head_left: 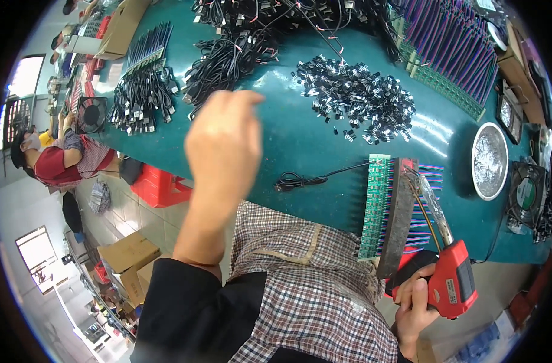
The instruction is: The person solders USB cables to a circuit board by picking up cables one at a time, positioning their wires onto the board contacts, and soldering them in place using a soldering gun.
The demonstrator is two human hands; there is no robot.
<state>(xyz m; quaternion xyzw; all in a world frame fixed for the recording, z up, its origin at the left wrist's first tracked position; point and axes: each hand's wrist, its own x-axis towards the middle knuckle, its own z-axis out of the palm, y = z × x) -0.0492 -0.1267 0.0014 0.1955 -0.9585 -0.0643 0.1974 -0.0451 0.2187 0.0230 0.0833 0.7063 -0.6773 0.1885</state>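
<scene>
My right hand is closed around the handle of a red and black soldering gun. The gun's metal tip reaches up toward the top of a dark bar. That bar lies across thin coloured wires beside a green circuit board strip. A black cable, coiled at its left end, runs to the strip's upper end. Over the table at left, my left hand is raised near a bundle of black cables. Motion blurs its fingers, so their grip is unclear.
A heap of small black-and-silver pieces lies mid-table. More green strips with purple wires are at the far right. A metal bowl and a fan stand at right. Another person sits at left near a red stool.
</scene>
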